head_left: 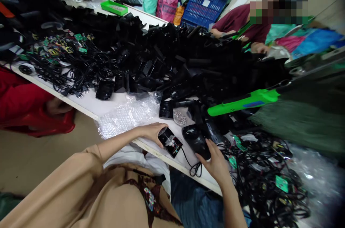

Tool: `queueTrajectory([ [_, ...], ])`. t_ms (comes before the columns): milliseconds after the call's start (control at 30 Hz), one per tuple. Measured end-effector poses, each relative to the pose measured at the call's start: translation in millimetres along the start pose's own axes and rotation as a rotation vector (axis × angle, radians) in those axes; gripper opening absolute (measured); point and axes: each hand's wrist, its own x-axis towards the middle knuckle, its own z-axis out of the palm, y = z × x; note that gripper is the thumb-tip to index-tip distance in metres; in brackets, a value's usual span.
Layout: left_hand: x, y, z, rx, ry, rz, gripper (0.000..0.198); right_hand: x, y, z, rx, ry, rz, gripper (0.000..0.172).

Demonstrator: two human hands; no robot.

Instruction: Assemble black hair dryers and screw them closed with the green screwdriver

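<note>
My left hand (155, 133) grips a black plastic housing (170, 142) at the table's front edge. Its open side faces up, showing wires and small parts inside. A black cable (192, 167) runs out of it and lies looped by the edge. Just to the right, my right hand (215, 161) has its thumb and fingers around the near end of a smooth black plastic cover (194, 138). Beyond both pieces stands a small round dish of metal screws (180, 117).
Bubble wrap (129, 113) lies left of my hands. A green powered screwdriver (242, 103) hangs over the table at right. Black plastic parts (161, 59) are heaped behind. Tangled cables with circuit boards (269, 174) lie right. Two people work across the table; another sits at left.
</note>
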Motion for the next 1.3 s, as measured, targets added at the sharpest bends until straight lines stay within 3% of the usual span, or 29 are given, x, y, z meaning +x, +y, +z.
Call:
queueTrajectory([
  [133, -1, 3, 8.8, -0.019, 0.038, -0.004, 0.096, 30, -46, -3, 0.117, 0.020, -0.099, 0.032],
  [300, -1, 4, 19.3, -0.170, 0.143, 0.046, 0.088, 80, -102, 6, 0.065, -0.200, -0.429, 0.030],
  [367, -1, 2, 23.2, -0.269, 0.150, 0.039, 0.088, 94, -106, 8, -0.005, -0.260, -0.528, 0.030],
  [467, 2, 1, 31.3, -0.564, 0.168, 0.035, 0.089, 104, -100, 7, -0.071, -0.234, -0.555, 0.028],
  [633, 15, 15, 49.8, -1.116, 0.421, 0.017, 0.062, 103, -94, 9, -0.113, -0.229, -0.527, 0.023],
  [733, 24, 21, 60.8, -1.312, 0.519, -0.074, 0.058, 102, -95, 13, -0.153, -0.244, -0.519, 0.021],
  [900, 27, 21, 68.4, -1.117, 0.653, -0.137, 0.056, 109, -96, 11, -0.233, -0.247, -0.459, 0.019],
  [1100, 24, 20, 59.3, -0.977, 0.623, 0.000, 0.050, 116, -97, 0, -0.267, -0.332, -0.607, 0.021],
  [1300, 23, 20, 53.7, -0.931, 0.593, 0.022, 0.045, 110, -92, 9, -0.198, -0.235, -0.595, 0.019],
])
